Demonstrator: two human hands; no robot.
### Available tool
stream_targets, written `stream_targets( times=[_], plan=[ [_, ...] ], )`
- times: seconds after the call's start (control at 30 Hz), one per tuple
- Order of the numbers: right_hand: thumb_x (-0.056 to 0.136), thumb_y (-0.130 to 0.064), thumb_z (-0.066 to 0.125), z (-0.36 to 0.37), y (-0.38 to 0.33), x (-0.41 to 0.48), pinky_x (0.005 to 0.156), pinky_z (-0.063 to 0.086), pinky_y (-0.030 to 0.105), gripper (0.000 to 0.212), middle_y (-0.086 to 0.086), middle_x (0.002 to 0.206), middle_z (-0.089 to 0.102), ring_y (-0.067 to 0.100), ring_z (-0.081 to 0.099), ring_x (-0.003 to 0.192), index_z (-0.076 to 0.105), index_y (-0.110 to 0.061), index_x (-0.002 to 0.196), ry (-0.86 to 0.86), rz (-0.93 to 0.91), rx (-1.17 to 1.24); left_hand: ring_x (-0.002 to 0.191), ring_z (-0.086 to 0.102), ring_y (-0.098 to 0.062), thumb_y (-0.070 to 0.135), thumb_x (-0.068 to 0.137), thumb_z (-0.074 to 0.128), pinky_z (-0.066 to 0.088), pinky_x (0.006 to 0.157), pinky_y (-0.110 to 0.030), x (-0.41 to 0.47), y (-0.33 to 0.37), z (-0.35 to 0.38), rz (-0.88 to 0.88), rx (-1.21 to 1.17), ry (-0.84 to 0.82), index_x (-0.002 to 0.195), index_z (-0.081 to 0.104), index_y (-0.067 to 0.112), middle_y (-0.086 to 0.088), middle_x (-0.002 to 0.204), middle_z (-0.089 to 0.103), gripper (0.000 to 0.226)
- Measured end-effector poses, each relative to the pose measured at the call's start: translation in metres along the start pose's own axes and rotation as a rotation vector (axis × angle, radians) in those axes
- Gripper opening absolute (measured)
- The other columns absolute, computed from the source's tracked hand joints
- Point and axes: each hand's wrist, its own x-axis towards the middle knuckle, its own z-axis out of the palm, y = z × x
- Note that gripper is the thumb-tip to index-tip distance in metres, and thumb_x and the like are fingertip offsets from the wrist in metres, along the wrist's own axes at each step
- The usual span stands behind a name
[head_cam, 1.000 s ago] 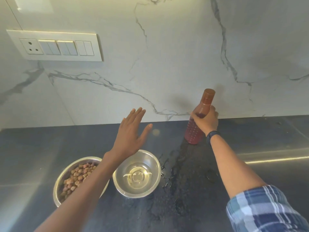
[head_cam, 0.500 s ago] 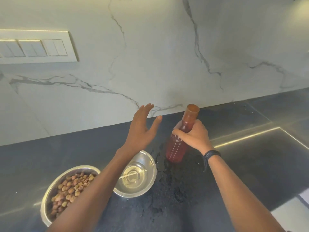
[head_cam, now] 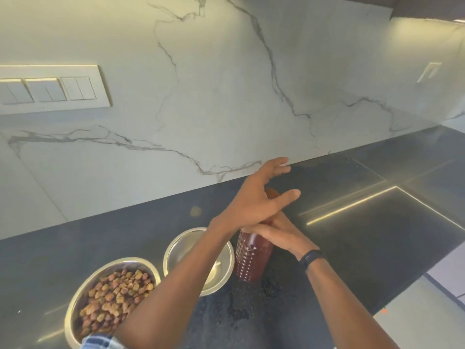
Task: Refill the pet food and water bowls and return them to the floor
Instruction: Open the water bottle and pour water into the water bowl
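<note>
left hand (head_cam: pixel 259 200) spread over bottle (head_cam: pixel 251 260); right hand (head_cam: pixel 284 235) grips it; water bowl (head_cam: pixel 176 245) rim adjacent

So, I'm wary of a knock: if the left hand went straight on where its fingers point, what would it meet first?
Probably the marble wall behind the counter. The left hand is open over the bottle, fingers aimed past it; nothing else shows in that line, though depth is unclear.
</note>
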Motion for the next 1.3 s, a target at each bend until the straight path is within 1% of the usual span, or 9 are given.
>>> stream_targets(
  times=[0.1, 0.33, 0.47, 0.63, 0.8, 0.93, 1.07, 1.2, 1.3],
  plan=[
    [0.076, -0.004, 0.077, 0.016, 0.007, -0.001, 0.083, 0.053, 0.041, 0.022, 0.021, 0.091, 0.072, 0.031, 0.069, 0.089, 0.068, -0.001, 0.096, 0.177, 0.024, 0.134, 0.078, 0.072, -0.014, 0.007, 0.091, 0.063, 0.055, 0.079, -0.027, 0.007, -0.002, 0.004, -0.049, -0.136, -0.078, 0.133, 0.056, 0.017, -0.004, 0.099, 0.077, 0.044],
    [0.077, 0.008, 0.074, 0.037, 0.010, -0.003, 0.055, 0.050, 0.022, 0.028, 0.000, 0.060, 0.070, 0.008, 0.067, 0.060, 0.064, -0.017, 0.070, 0.400, -0.007, 0.217, 0.038, 0.050, -0.010, 0.028, 0.092, 0.069, 0.046, 0.062, -0.016, 0.000, -0.001, 0.013, 0.022, -0.206, 0.096, 0.104, 0.070, 0.016, -0.009, 0.047, 0.058, 0.016],
    [0.079, 0.008, 0.069, 0.049, 0.017, -0.005, 0.043, 0.033, 0.020, 0.040, -0.009, 0.039, 0.052, 0.002, 0.047, 0.038, 0.052, -0.016, 0.052, 0.512, 0.019, 0.115, 0.037, 0.046, -0.019, 0.030, 0.092, 0.069, 0.042, 0.052, -0.023, -0.005, 0.000, 0.028, 0.033, -0.223, 0.302, 0.079, 0.060, 0.019, -0.014, 0.043, 0.055, 0.019],
    [0.078, -0.021, 0.076, 0.065, 0.012, -0.002, 0.052, 0.035, 0.026, 0.021, -0.018, 0.050, 0.048, 0.015, 0.060, 0.055, 0.063, -0.012, 0.064, 0.672, 0.065, -0.275, 0.037, 0.037, -0.008, 0.035, 0.093, 0.065, 0.032, 0.050, -0.022, -0.005, 0.001, 0.031, -0.024, -0.122, 0.542, 0.080, 0.052, 0.017, 0.012, 0.041, 0.043, 0.026],
    [0.072, -0.016, 0.071, 0.060, 0.007, -0.017, 0.049, 0.036, 0.021, 0.020, -0.009, 0.045, 0.059, 0.003, 0.058, 0.048, 0.059, -0.023, 0.058, 0.673, 0.037, 0.009, 0.082, 0.065, -0.009, 0.036, 0.086, 0.072, 0.052, 0.086, -0.035, -0.022, 0.002, 0.008, -0.089, -0.238, 0.065, 0.109, 0.053, 0.027, 0.007, 0.083, 0.070, 0.031],
    [0.063, -0.048, 0.064, 0.057, 0.006, -0.017, 0.052, 0.045, 0.028, 0.031, -0.007, 0.049, 0.065, 0.011, 0.066, 0.053, 0.064, -0.017, 0.059, 0.654, 0.001, 0.056, 0.113, 0.060, -0.012, 0.001, 0.087, 0.068, 0.050, 0.100, -0.032, -0.031, -0.010, -0.023, -0.057, -0.233, -0.226, 0.140, 0.043, 0.015, -0.005, 0.130, 0.063, 0.060],
    [0.063, -0.051, 0.065, 0.058, 0.007, -0.011, 0.052, 0.043, 0.028, 0.033, -0.008, 0.050, 0.065, 0.009, 0.064, 0.052, 0.063, -0.019, 0.058, 0.637, -0.013, 0.061, 0.100, 0.068, -0.015, 0.003, 0.076, 0.080, 0.054, 0.096, -0.038, -0.035, -0.013, -0.024, -0.030, -0.224, -0.037, 0.118, 0.050, 0.017, -0.013, 0.113, 0.071, 0.054],
    [0.075, -0.023, 0.077, 0.059, 0.010, -0.007, 0.053, 0.038, 0.026, 0.027, -0.013, 0.047, 0.062, 0.005, 0.057, 0.046, 0.059, -0.024, 0.055, 0.611, -0.012, 0.035, 0.067, 0.058, -0.018, 0.030, 0.056, 0.096, 0.052, 0.065, -0.027, -0.036, -0.004, -0.013, -0.016, -0.040, 0.262, 0.098, 0.037, 0.020, 0.004, 0.080, 0.065, 0.073],
    [0.069, -0.032, 0.072, 0.060, 0.012, -0.007, 0.052, 0.038, 0.027, 0.020, -0.008, 0.047, 0.061, 0.009, 0.060, 0.048, 0.059, -0.022, 0.059, 0.630, -0.021, 0.035, 0.072, 0.047, -0.008, 0.037, 0.060, 0.093, 0.047, 0.068, -0.024, -0.034, -0.004, -0.011, -0.038, 0.037, 0.220, 0.101, 0.039, 0.018, 0.008, 0.086, 0.050, 0.071]
  ],
)
